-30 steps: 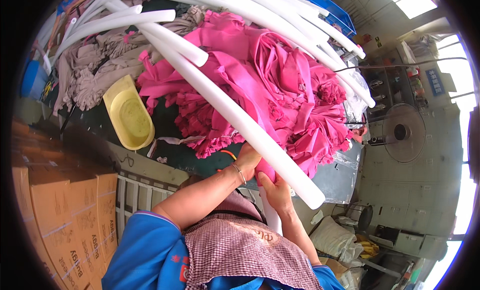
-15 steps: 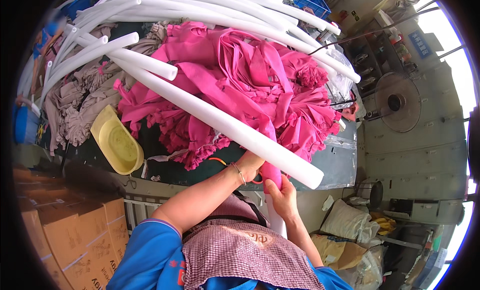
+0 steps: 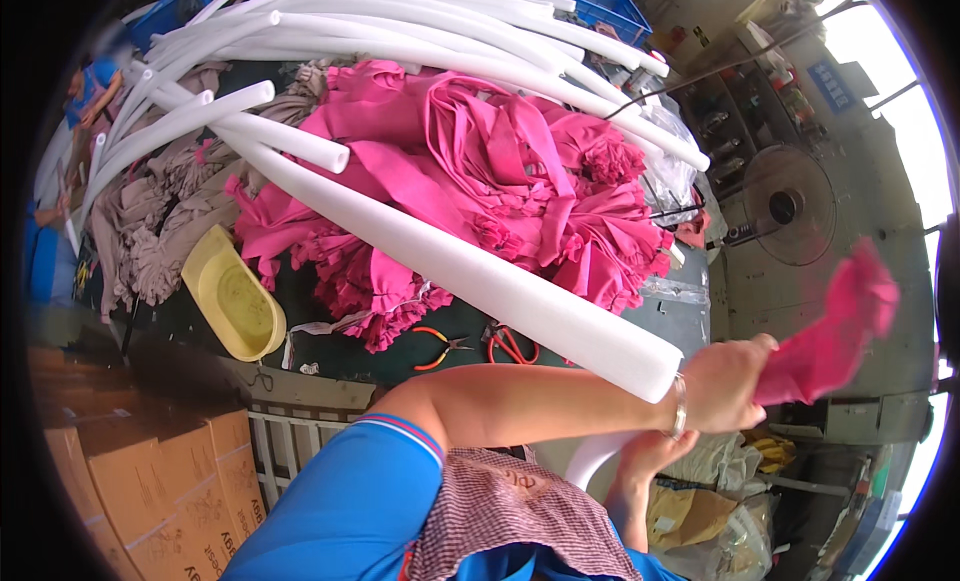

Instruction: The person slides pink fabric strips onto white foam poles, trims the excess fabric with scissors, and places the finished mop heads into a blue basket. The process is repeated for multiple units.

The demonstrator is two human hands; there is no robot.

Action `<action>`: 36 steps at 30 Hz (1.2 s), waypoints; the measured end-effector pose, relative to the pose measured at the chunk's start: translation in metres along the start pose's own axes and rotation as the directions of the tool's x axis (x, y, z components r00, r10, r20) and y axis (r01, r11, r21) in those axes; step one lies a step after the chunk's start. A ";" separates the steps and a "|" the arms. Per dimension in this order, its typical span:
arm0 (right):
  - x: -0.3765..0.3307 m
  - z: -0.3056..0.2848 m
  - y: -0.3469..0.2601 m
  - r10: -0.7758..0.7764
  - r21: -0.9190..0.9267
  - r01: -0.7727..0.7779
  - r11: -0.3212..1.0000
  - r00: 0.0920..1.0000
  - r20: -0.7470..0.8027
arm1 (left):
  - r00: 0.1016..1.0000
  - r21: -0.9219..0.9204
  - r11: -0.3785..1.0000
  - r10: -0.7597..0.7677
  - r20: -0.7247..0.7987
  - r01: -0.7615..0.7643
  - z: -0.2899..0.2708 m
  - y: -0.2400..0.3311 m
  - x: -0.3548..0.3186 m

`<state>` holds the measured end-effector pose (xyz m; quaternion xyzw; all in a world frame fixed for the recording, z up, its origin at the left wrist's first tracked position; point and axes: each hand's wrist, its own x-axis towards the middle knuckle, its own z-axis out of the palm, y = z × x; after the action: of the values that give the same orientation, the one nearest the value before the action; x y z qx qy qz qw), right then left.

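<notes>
Sitting at the bench's [image 3: 385,366] front edge, left part: yellow tub [image 3: 235,301]. Then orange-handled pliers [image 3: 453,345] and red-handled cutters [image 3: 508,341], near that edge. My right grip [image 3: 650,461] is at a slim tube [image 3: 597,456], half hidden; can't tell if closed. My left grip [image 3: 722,386] clutches a pink fabric piece [image 3: 825,341] past the right front corner. Likely step: taking that piece aside; next move calls for clearing the thick tube [image 3: 520,301].

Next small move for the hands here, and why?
I'd probably ease the left hand leftward with the pink cloth: the left forearm reaches across to the person's right, close above the right hand in view, and the nearest white tube overlaps that forearm at its end.
</notes>
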<state>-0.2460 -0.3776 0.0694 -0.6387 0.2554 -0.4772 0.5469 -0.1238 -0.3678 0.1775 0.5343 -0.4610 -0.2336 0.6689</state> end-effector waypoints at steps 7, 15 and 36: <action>0.014 -0.050 -0.015 -0.176 0.214 0.139 0.967 0.970 0.165 | 0.871 -0.135 0.861 0.476 -0.124 -0.490 0.014 0.085 0.001; 0.050 -0.057 -0.026 -0.164 0.195 0.116 0.974 0.953 0.255 | 0.823 0.035 0.833 0.552 -0.136 -0.553 0.006 0.127 -0.005; -0.011 0.149 -0.037 0.263 -0.261 -0.042 0.964 0.261 0.929 | 0.781 -0.751 0.644 -0.392 -0.487 -0.146 -0.189 -0.029 -0.177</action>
<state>-0.1251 -0.2900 0.1086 -0.8158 -0.0211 0.0833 0.5720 -0.0368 -0.1403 0.0849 0.2835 -0.0383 -0.2655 0.9207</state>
